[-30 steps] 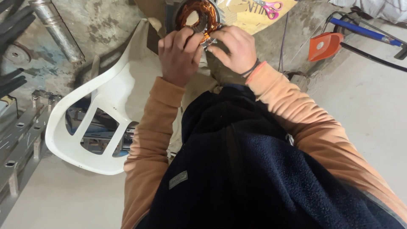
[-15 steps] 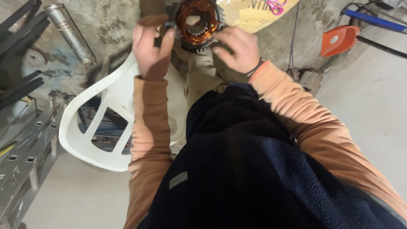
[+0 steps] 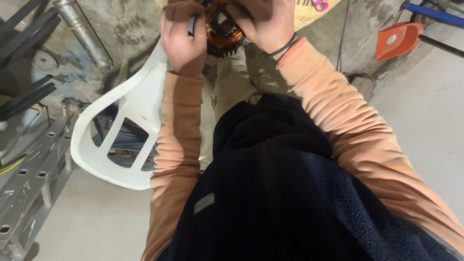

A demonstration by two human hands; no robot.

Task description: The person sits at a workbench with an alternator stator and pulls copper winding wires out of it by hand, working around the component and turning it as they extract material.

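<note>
A round motor stator with orange copper windings and a dark toothed rim sits at the top centre, partly cut off by the frame edge. My left hand grips its left side, fingers curled around the rim. Over its right and top side lies my right hand, closed on it, with a dark band on the wrist. Both arms wear peach sleeves under a dark navy fleece vest. The stator rests above my lap in beige trousers.
A white plastic chair stands at my left. Grey slotted metal rails and a metal pipe lie further left. An orange plastic piece and a blue bar are at the upper right on the concrete floor.
The stator has been turned in my hands. My left hand shifted out to its left side, then closed on the rim; my right hand moved up over its top. The view tilted down.
</note>
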